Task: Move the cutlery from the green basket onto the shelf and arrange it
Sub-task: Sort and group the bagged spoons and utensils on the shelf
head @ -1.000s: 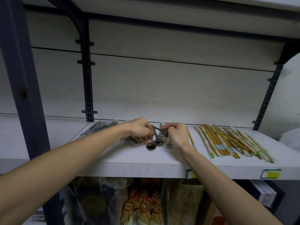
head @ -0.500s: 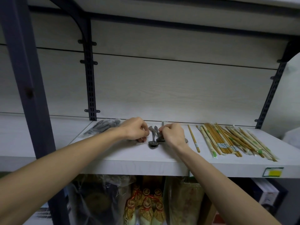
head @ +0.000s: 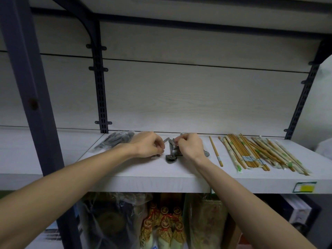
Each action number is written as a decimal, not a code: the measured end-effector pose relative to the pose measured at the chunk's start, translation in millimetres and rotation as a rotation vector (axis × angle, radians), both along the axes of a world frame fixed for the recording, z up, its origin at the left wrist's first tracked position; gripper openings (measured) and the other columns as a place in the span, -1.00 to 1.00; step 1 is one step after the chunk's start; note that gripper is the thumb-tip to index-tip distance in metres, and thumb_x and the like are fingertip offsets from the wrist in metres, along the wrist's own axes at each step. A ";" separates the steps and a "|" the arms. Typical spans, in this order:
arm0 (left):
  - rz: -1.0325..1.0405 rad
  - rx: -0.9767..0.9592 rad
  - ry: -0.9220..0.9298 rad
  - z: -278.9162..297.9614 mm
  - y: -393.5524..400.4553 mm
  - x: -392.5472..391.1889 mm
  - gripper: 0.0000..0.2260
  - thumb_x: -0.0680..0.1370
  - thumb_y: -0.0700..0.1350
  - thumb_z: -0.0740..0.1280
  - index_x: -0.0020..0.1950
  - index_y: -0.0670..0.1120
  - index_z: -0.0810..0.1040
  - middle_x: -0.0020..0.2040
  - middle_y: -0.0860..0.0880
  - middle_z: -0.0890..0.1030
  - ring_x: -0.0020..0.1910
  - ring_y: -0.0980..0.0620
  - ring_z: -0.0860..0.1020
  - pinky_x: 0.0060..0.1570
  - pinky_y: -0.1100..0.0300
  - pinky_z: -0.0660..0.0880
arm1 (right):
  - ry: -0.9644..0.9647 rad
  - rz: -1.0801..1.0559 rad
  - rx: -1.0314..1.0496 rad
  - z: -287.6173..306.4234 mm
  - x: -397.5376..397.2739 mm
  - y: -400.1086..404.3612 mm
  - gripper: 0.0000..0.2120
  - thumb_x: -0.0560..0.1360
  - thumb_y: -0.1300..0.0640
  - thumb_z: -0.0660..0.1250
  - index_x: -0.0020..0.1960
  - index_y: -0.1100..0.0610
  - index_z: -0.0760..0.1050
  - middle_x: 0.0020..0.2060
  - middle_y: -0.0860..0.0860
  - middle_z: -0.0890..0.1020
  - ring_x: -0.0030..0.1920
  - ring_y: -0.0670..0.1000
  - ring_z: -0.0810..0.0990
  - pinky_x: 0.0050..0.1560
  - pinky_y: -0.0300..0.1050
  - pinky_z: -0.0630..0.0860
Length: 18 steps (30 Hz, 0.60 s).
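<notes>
From the head view, both arms reach up to the white shelf point(head: 143, 180), and the work is happening at about twelve o'clock from where the person stands. A small cluster of metal spoons point(head: 171, 155) lies on the shelf board between the two hands, bowls toward the front edge and handles running back toward the wall. The left hand point(head: 147, 147), at roughly eleven o'clock of the spoons, has its fingers curled in and seems to pinch the end of a flat metal handle; what lies under the palm is hidden. The right hand point(head: 190, 146), at about one o'clock of them, has its fingers bunched on the upper ends of the spoon handles, pinching them together. These spoons look stiff, light and smooth, so I'd judge they slide and clatter easily on the board; the handle is the sensible place to take one, since the bowls rock. A bag of dark cutlery point(head: 116, 141) rests at ten o'clock, just behind the left wrist. A single wooden chopstick point(head: 215, 151) lies at two o'clock, apart from the right hand, and further right sits a fanned heap of wrapped chopsticks point(head: 260, 155). The green basket is not in sight. Below the shelf are bagged goods and bottles, only dimly seen.
</notes>
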<state>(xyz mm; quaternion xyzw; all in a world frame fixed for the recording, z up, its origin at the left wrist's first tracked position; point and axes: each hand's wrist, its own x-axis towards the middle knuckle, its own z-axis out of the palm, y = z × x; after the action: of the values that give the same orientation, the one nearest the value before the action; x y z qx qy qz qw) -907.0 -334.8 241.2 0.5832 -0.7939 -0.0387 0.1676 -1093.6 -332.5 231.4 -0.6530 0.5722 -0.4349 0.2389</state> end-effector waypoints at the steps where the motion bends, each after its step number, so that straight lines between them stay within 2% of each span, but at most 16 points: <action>1: -0.005 0.000 -0.007 -1.1 -0.4 0.6 -0.86 0.49 0.06 0.44 0.02 0.12 0.71 -0.13 0.20 0.70 -0.10 0.18 0.61 -0.03 0.18 0.55 | 0.021 0.011 0.009 0.1 0.4 -0.8 -0.76 0.46 0.25 0.24 -0.13 0.19 0.70 -0.19 0.07 0.73 -0.09 0.09 0.67 -0.02 -0.04 0.61; 3: -0.025 0.018 -0.005 -2.5 -2.0 1.7 -0.84 0.47 0.10 0.42 0.01 0.15 0.71 -0.14 0.24 0.69 -0.13 0.25 0.60 -0.03 0.18 0.56 | 0.072 0.025 0.027 -1.6 0.5 -4.7 -0.78 0.46 0.22 0.26 -0.16 0.21 0.69 -0.21 0.09 0.72 -0.09 0.11 0.65 -0.04 -0.03 0.61; 5: -0.045 0.040 0.011 -3.5 -3.4 1.4 -0.82 0.45 0.11 0.41 0.01 0.16 0.70 -0.15 0.25 0.69 -0.16 0.32 0.58 -0.03 0.20 0.55 | 0.114 0.044 0.041 -2.2 -0.3 -6.3 -0.79 0.48 0.19 0.29 -0.18 0.22 0.68 -0.29 0.08 0.69 -0.18 0.12 0.62 -0.18 -0.09 0.54; 7: -0.054 0.049 0.019 -3.5 -3.9 0.0 -0.83 0.47 0.09 0.41 0.03 0.15 0.70 -0.15 0.24 0.69 -0.17 0.34 0.58 -0.04 0.23 0.54 | 0.140 0.059 0.049 -1.8 -1.1 -6.9 -0.77 0.50 0.17 0.31 -0.27 0.17 0.66 -0.45 -0.04 0.59 -0.30 0.04 0.52 -0.31 -0.18 0.41; 8: -0.059 0.047 0.021 -3.3 -4.1 -0.9 -0.84 0.48 0.08 0.41 0.03 0.16 0.70 -0.14 0.24 0.69 -0.17 0.34 0.58 -0.04 0.24 0.54 | 0.151 0.063 0.048 -1.4 -1.5 -7.4 -0.73 0.51 0.17 0.31 -0.35 0.14 0.61 -0.54 -0.12 0.51 -0.36 -0.01 0.46 -0.33 -0.20 0.36; 10: -0.072 0.049 0.033 -2.6 -3.5 -2.7 -0.84 0.47 0.06 0.41 0.02 0.18 0.70 -0.14 0.25 0.69 -0.18 0.34 0.58 -0.08 0.26 0.52 | 0.166 0.077 0.042 0.3 -2.2 -7.8 -0.66 0.51 0.19 0.31 -0.44 0.09 0.52 -0.64 -0.16 0.41 -0.42 -0.07 0.40 -0.34 -0.22 0.33; 13: -0.090 0.067 0.055 -2.2 -3.0 -4.1 -0.85 0.46 0.05 0.42 0.00 0.20 0.71 -0.15 0.26 0.68 -0.20 0.34 0.57 -0.18 0.31 0.44 | 0.165 0.105 0.045 3.1 -3.0 -6.6 -0.76 0.47 0.23 0.30 -0.33 0.08 0.63 -0.52 -0.17 0.52 -0.35 -0.09 0.49 -0.30 -0.24 0.38; 15: -0.098 0.091 0.102 -2.1 -2.0 -3.6 -0.87 0.46 0.09 0.42 -0.03 0.21 0.72 -0.20 0.28 0.67 -0.23 0.33 0.57 -0.19 0.31 0.42 | 0.166 0.122 0.043 3.4 -3.9 -5.0 -0.76 0.45 0.23 0.30 -0.34 0.09 0.63 -0.52 -0.14 0.52 -0.36 -0.07 0.48 -0.32 -0.23 0.39; 17: -0.121 0.143 0.159 -0.5 -0.1 -3.3 -0.86 0.46 0.16 0.45 -0.04 0.19 0.73 -0.24 0.26 0.66 -0.24 0.29 0.58 -0.18 0.28 0.44 | 0.171 0.150 0.040 3.8 -5.0 -2.7 -0.79 0.44 0.23 0.31 -0.33 0.15 0.64 -0.49 -0.09 0.57 -0.33 0.00 0.51 -0.30 -0.17 0.46; 18: -0.138 0.168 0.173 0.7 1.1 -3.6 -0.82 0.45 0.20 0.47 -0.03 0.17 0.73 -0.21 0.25 0.67 -0.20 0.27 0.59 -0.16 0.27 0.45 | 0.171 0.167 0.041 3.6 -5.8 -2.4 -0.81 0.43 0.23 0.32 -0.28 0.17 0.67 -0.41 -0.04 0.64 -0.28 0.04 0.57 -0.24 -0.11 0.53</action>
<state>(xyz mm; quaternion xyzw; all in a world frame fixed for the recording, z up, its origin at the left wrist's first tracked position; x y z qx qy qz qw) -910.6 -333.7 241.9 0.5337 -0.8086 -0.1668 0.1830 -1099.4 -334.9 235.0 -0.7279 0.5429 -0.3447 0.2378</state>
